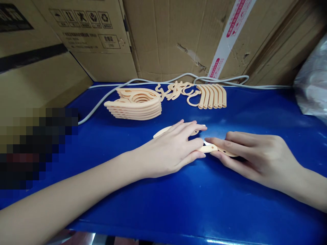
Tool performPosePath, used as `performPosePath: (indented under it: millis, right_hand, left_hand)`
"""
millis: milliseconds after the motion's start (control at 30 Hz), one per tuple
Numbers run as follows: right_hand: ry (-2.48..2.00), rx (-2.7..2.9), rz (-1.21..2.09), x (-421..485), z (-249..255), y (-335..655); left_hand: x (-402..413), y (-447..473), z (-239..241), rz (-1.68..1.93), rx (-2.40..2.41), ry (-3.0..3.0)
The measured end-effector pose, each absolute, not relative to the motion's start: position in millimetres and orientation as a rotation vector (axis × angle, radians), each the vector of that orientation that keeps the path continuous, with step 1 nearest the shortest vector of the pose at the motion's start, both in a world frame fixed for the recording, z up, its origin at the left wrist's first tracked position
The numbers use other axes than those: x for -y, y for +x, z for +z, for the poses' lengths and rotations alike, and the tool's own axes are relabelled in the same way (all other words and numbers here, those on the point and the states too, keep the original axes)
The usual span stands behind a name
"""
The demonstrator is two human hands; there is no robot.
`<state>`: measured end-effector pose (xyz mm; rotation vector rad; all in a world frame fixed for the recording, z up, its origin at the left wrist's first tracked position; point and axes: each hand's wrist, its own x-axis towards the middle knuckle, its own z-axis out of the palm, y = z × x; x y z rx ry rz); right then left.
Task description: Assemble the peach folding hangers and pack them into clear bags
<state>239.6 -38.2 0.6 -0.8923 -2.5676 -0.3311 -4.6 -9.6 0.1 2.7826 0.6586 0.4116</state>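
Note:
My left hand [173, 149] lies palm down on a peach plastic hanger part [161, 131] on the blue table [178, 200], fingers stretched over it. My right hand [255, 156] pinches the other end of a peach plastic piece [211, 148] between thumb and fingers, its fingertips meeting those of the left hand. Most of the piece is hidden under the hands. Behind them lie a stack of curved peach hanger parts [135, 103], a heap of hooks [176, 90] and a row of straight arms [213, 96].
Cardboard boxes [163, 37] wall off the back and left. A white cable [102, 102] runs along the back of the table. A clear plastic bag [313, 78] sits at the right. The table's front edge is near the bottom of the view.

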Motion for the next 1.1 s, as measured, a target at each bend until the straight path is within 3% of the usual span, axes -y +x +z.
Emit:
performPosePath:
  millis: [1100]
  right_hand:
    - [-0.834,2.548,-0.309,40.1,-5.9,241.5]
  left_hand:
    - [10.9,-4.1,3.4,0.368,-0.620,2.765]
